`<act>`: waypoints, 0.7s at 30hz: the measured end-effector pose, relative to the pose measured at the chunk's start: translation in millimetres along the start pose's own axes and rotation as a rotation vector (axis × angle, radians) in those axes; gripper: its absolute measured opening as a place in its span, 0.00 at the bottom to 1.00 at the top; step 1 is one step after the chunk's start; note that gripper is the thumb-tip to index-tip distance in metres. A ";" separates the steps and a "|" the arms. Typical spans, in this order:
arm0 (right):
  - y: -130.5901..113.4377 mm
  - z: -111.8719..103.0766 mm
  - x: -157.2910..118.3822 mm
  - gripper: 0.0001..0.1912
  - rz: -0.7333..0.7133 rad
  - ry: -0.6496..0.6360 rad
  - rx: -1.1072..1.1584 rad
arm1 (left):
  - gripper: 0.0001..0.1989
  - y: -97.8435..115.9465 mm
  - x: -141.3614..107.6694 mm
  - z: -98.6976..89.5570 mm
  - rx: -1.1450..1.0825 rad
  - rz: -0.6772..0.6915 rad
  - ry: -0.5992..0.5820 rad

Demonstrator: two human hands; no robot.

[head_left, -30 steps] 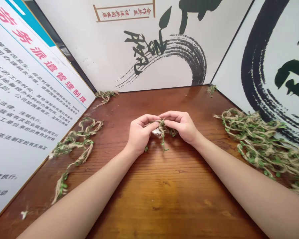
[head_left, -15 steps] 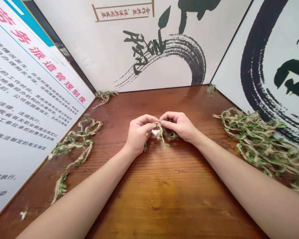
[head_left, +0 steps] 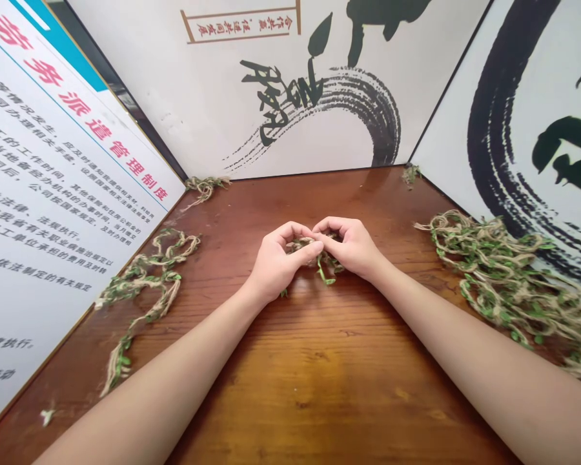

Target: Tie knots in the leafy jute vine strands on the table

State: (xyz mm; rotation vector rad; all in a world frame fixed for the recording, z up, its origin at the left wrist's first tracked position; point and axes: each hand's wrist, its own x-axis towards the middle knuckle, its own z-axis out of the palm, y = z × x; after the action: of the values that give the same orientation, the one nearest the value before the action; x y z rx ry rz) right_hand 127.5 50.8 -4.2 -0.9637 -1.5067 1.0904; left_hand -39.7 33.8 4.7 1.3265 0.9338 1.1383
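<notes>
Near the middle of the wooden table (head_left: 290, 361), my left hand (head_left: 281, 261) and my right hand (head_left: 351, 248) meet at the fingertips. Both pinch a small bundle of leafy twine (head_left: 325, 271), which is partly hidden behind the fingers. A green leafy end hangs down below the fingertips. My left thumb lies across the front of the bundle and reaches the right fingers.
A large heap of leafy twine (head_left: 513, 278) lies at the right. Looser strands (head_left: 145, 281) run down the left side. Small pieces sit in the back left corner (head_left: 206, 188) and back right corner (head_left: 410, 173). Printed panels (head_left: 319, 148) wall the table on three sides.
My left hand has shifted slightly right, and its thumb has stretched over the bundle to the right fingers. The white bit seen under the hands before is now hidden.
</notes>
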 end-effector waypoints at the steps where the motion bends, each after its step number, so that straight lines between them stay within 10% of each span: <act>1: 0.1 -0.2 0.2 0.11 0.001 -0.004 0.002 | 0.13 -0.6 0.0 0.3 0.022 -0.001 0.016; 21: 7.4 -3.4 5.3 0.08 0.050 0.274 -0.073 | 0.12 0.3 0.0 -2.7 -0.110 0.032 0.004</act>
State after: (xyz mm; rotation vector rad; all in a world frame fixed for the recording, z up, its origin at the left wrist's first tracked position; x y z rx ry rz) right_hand 130.2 58.4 -9.5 -1.1570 -1.3113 0.9018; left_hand -42.3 34.4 4.8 1.2540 0.8435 1.2005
